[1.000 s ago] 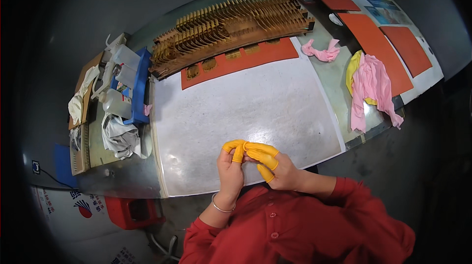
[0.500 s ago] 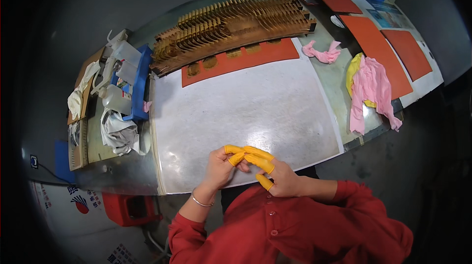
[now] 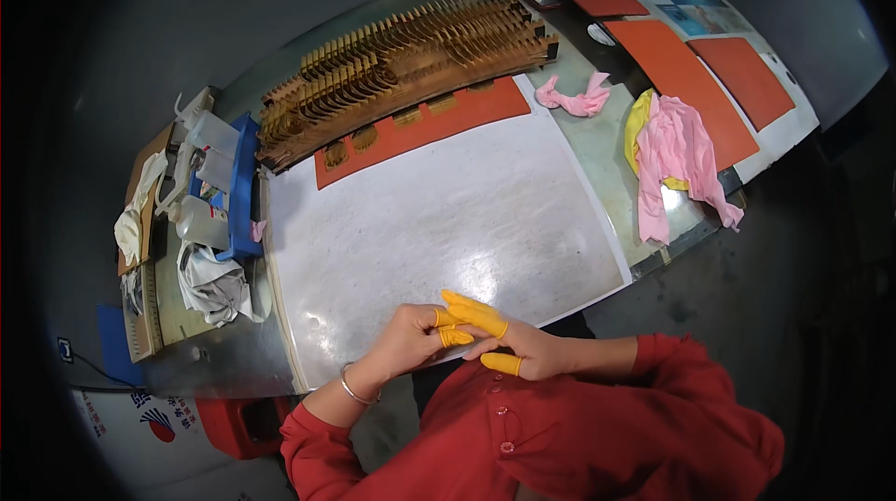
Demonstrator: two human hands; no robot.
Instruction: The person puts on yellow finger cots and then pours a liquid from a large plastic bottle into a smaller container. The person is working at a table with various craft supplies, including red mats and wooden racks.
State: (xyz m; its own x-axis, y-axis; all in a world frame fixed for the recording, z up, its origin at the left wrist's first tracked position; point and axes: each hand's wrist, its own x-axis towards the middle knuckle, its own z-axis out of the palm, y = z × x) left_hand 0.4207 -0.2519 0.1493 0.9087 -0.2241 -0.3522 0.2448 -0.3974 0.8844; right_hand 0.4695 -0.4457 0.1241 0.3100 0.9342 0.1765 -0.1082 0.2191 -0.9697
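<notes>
Close to the table's near edge, my two hands meet in front of my red shirt. Yellow finger cots cover some fingertips on both. My left hand (image 3: 401, 340), with a bracelet on its wrist, is bent closed against the fingers of my right hand (image 3: 530, 350); what lies in its pinch is hidden. The right hand's cot-covered fingers (image 3: 478, 314) stretch out over the left fingertips, and its thumb stands apart. Beneath and beyond them lies a white sheet (image 3: 439, 212) on the table.
At the far side stands a long brown rack of curved, brass-coloured pieces (image 3: 401, 72) behind an orange mat (image 3: 420, 132). A blue tray with bottles (image 3: 245, 188) and a crumpled cloth (image 3: 217, 285) lie left. Pink cloths (image 3: 686, 151) and more orange mats (image 3: 677, 81) lie right.
My left hand has shifted left and a little down, its fingertips sliding back along the right fingers. The right fingers have straightened. The whole view has turned slightly.
</notes>
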